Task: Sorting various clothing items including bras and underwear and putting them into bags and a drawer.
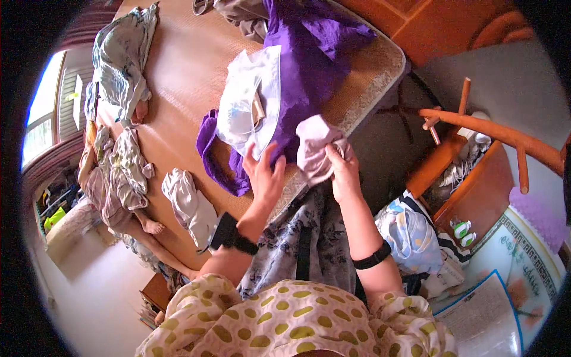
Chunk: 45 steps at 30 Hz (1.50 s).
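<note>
Mat-covered bed (190,71) fills the head view's eleven o'clock; right hand (346,178), grip clamped on pale pink cloth (314,146) toward one o'clock, could drop it past the bed's edge if loosened; left hand (266,178), fingers apart, could snag the nearby plastic bag (237,92)

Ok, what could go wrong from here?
The pale pink cloth in the right hand is near the bed edge, so it might fall off if the grip slips. The open left hand is close to the white bag on the purple cloth and could snag it.
</note>
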Available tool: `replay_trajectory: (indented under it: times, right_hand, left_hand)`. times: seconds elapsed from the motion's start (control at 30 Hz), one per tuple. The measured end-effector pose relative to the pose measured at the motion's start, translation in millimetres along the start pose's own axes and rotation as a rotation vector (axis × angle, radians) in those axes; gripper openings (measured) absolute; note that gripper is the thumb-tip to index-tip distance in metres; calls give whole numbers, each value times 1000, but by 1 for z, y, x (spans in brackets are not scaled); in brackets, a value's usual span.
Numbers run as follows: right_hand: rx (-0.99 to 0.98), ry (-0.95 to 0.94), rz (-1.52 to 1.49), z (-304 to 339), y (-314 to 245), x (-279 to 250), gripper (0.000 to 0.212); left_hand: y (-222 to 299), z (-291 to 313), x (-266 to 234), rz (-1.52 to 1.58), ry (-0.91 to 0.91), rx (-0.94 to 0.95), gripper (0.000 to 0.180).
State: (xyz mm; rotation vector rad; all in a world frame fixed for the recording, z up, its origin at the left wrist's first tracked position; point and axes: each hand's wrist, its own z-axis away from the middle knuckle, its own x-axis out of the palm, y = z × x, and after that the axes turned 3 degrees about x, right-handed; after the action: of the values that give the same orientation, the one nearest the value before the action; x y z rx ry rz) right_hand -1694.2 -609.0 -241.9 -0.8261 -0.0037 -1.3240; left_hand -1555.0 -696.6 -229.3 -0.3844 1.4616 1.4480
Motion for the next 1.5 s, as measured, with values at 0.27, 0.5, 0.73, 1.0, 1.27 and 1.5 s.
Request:
replay_trajectory:
  times: [0.27, 0.5, 0.73, 1.0, 1.27, 1.5]
  right_hand:
    - [-28, -6, 41, -48, 18, 98, 30]
    - [-184, -304, 859, -103, 72, 138, 61]
    - [-159, -362, 629, -61, 50, 72, 32]
    - [-186, 113, 438, -20, -15, -94, 27]
    - [-107, 735, -40, -3, -40, -234, 19]
    - [-261, 1134, 125, -48, -43, -363, 31]
  left_hand:
    - [-28, -55, -10, -76, 149, 60, 52]
    - [-18, -57, -31, 91, 213, 63, 47]
    - [-39, -52, -31, 73, 93, 144, 53]
    - [-2, -27, -11, -77, 118, 310, 63]
    - [8, 23, 10, -89, -90, 410, 57]
    - [21, 88, 45, -24, -556, 510, 51]
